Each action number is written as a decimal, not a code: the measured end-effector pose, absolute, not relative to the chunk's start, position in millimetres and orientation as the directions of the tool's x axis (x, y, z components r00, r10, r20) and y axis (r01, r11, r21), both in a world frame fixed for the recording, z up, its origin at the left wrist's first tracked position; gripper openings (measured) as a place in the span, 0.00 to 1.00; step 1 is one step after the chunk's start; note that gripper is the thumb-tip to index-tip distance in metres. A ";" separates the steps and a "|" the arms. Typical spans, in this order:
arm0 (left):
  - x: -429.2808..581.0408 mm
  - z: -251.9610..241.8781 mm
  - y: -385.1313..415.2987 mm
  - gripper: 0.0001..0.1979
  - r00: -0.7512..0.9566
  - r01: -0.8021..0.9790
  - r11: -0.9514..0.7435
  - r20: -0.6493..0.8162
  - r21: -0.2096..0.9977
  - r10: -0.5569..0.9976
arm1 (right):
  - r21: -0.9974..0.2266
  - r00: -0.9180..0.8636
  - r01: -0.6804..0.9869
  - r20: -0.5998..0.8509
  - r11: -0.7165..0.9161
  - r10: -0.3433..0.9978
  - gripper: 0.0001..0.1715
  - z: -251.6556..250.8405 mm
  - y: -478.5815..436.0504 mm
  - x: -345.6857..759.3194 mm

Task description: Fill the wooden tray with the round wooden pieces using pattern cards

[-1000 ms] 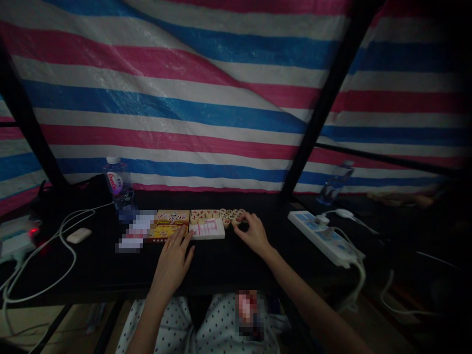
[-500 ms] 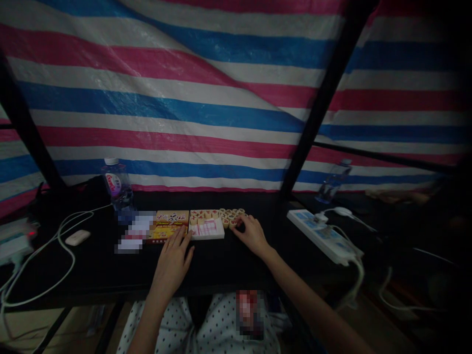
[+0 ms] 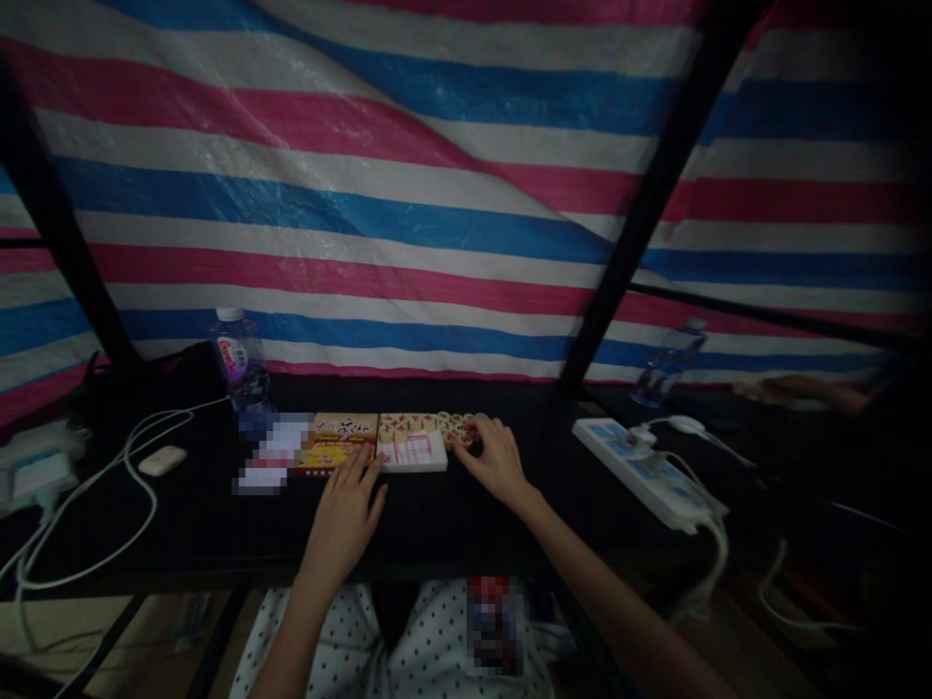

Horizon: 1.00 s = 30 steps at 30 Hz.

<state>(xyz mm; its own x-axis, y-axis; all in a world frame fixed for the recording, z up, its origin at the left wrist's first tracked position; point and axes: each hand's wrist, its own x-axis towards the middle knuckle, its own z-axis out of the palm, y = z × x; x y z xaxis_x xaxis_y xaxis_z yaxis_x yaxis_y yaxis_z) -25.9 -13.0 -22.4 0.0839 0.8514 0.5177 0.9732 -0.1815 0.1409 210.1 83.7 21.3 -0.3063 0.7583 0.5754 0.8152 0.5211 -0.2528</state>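
My left hand lies flat with its fingers stretched over the near right corner of a printed yellow and brown Chinese chess box lid. Beside the lid is an open white tray, with several round wooden chess pieces in its far part and a pink-lined white sheet in its near part. More chess pieces are grouped just right of the tray. My right hand curves over their right side, thumb and fingers closed about a chess piece at the edge; the fingers partly hide it.
A water bottle and a blurred white card are left of the lid. A white case lies near looped cables. On the right are a power strip, another bottle and another person's hand.
The view has shifted slightly. My right hand has its fingers a little further over the chess pieces on the right. My left hand stays on the lid.
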 end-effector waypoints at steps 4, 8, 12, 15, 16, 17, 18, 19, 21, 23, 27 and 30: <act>-25.9 -22.3 -13.1 0.20 0.084 0.974 -0.182 0.528 0.136 0.845 | -0.249 -0.399 0.768 0.535 0.590 0.745 0.09 30.1 87.6 190.1; -25.6 -20.6 -13.8 0.21 0.091 0.974 -0.185 0.522 0.132 0.848 | -0.242 -0.468 0.751 0.460 0.614 0.755 0.11 38.5 96.1 163.9; -26.1 -21.5 -13.4 0.21 0.096 0.973 -0.193 0.532 0.130 0.841 | -0.203 -0.542 0.752 0.353 0.627 0.763 0.10 42.9 103.8 139.3; -26.8 -23.1 -12.5 0.21 0.099 0.973 -0.196 0.542 0.122 0.834 | -0.140 -0.573 0.770 0.278 0.622 0.771 0.07 41.7 106.1 127.1; -27.0 -23.4 -12.3 0.21 0.102 0.973 -0.197 0.545 0.120 0.832 | -0.122 -0.574 0.776 0.267 0.618 0.774 0.08 40.8 106.1 124.7; -27.1 -23.6 -12.2 0.21 0.103 0.973 -0.198 0.547 0.118 0.831 | -0.110 -0.573 0.781 0.263 0.614 0.776 0.08 39.9 105.7 122.9; -27.0 -23.5 -12.2 0.21 0.103 0.973 -0.200 0.549 0.119 0.829 | -0.103 -0.569 0.786 0.264 0.610 0.779 0.09 39.0 105.1 121.8; -26.9 -23.4 -12.2 0.21 0.103 0.972 -0.201 0.550 0.121 0.829 | -0.100 -0.565 0.789 0.268 0.606 0.780 0.11 38.2 104.3 121.1; -26.6 -22.8 -12.5 0.20 0.100 0.971 -0.201 0.546 0.128 0.832 | -0.097 -0.560 0.791 0.280 0.603 0.780 0.12 36.6 103.0 120.4; -26.3 -22.3 -12.6 0.20 0.093 0.971 -0.195 0.537 0.136 0.839 | -0.100 -0.560 0.787 0.299 0.609 0.773 0.11 34.3 102.6 119.8; -26.8 -22.4 -12.2 0.21 0.096 0.970 -0.198 0.527 0.140 0.844 | -0.133 -0.565 0.762 0.340 0.633 0.752 0.09 28.4 104.5 118.1; -27.3 -22.7 -11.8 0.21 0.106 0.970 -0.205 0.526 0.134 0.844 | -0.176 -0.556 0.749 0.358 0.639 0.750 0.08 27.6 106.4 119.1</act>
<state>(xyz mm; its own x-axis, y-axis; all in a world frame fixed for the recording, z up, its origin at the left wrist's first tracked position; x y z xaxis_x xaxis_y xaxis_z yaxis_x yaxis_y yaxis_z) -27.3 -11.8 -22.7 0.1057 0.8439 0.5260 0.9696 -0.2049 0.1338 119.1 106.4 27.6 -0.5563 0.7500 0.3579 0.7487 0.6392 -0.1756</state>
